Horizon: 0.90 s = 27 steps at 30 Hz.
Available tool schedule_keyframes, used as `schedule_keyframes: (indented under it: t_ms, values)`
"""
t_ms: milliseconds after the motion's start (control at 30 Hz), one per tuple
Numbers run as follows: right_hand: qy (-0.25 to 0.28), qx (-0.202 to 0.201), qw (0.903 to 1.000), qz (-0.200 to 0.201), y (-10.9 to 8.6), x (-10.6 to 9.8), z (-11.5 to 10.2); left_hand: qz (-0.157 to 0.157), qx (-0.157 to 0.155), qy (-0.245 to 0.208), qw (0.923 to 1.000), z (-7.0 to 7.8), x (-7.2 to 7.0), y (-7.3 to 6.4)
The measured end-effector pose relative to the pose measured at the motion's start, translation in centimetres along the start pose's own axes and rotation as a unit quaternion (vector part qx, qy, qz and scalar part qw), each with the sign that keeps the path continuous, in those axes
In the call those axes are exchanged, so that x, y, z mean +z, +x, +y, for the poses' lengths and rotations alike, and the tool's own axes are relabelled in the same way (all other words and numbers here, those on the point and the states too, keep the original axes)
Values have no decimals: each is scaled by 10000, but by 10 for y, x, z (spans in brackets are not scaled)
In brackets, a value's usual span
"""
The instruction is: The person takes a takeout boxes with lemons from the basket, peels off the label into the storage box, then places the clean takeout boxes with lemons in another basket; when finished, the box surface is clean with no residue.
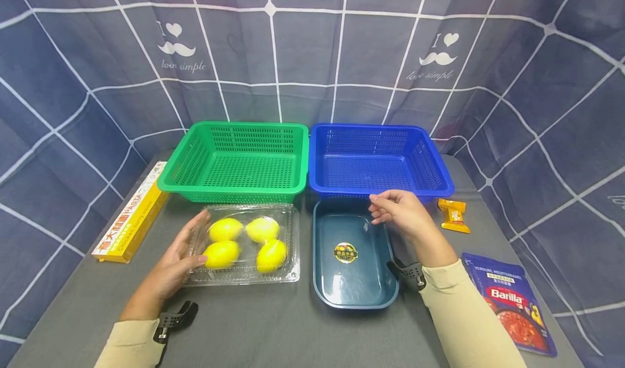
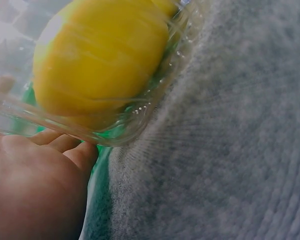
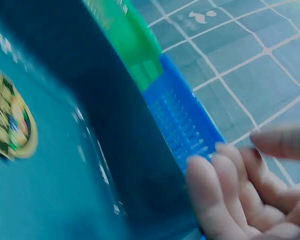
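A clear plastic box [image 1: 246, 278] with several yellow lemons [image 1: 223, 254] inside lies left of centre on the table. My left hand [image 1: 168, 265] holds its left end, thumb over the near left part and fingers along the side. In the left wrist view one lemon [image 2: 102, 55] shows large through the plastic, with the fingers at the box's edge. To the right lies a dark teal tray [image 1: 354, 297] with a gold sticker [image 1: 345, 252]. Over its back right corner hovers my right hand [image 1: 400, 211], fingers loosely bent and nothing in them.
Behind stand a green basket [image 1: 233, 194] and a blue basket [image 1: 381, 190], side by side. A yellow pasta box [image 1: 132, 216] lies at the left. At the right are a small orange packet [image 1: 454, 216] and a purple Barilla pouch [image 1: 510, 297]. A checked curtain [image 1: 307, 48] encloses the table.
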State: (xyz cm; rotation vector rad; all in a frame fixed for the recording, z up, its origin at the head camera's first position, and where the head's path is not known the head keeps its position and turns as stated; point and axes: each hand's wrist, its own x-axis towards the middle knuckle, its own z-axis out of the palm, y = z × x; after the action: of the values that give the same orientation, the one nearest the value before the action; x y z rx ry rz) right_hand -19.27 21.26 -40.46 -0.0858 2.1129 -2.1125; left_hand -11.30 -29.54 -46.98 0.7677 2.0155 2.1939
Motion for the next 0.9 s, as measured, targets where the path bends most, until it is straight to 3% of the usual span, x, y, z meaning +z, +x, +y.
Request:
schedule_keyframes:
  t_ms: [267, 433, 700, 900]
  values:
    - [1183, 284, 9898, 746, -17, -16, 16, 32, 58, -19, 10000, 1, 2, 1]
    - [2192, 578, 9668, 1182, -20, -22, 21, 26, 64, -40, 10000, 2, 0, 1]
    - [3596, 767, 9093, 1946, -21, -35, 25, -10, 44, -20, 10000, 3, 0, 1]
    - [4821, 800, 8448, 2180, -17, -41, 27, 5, -72, 57, 10000, 1, -2, 1]
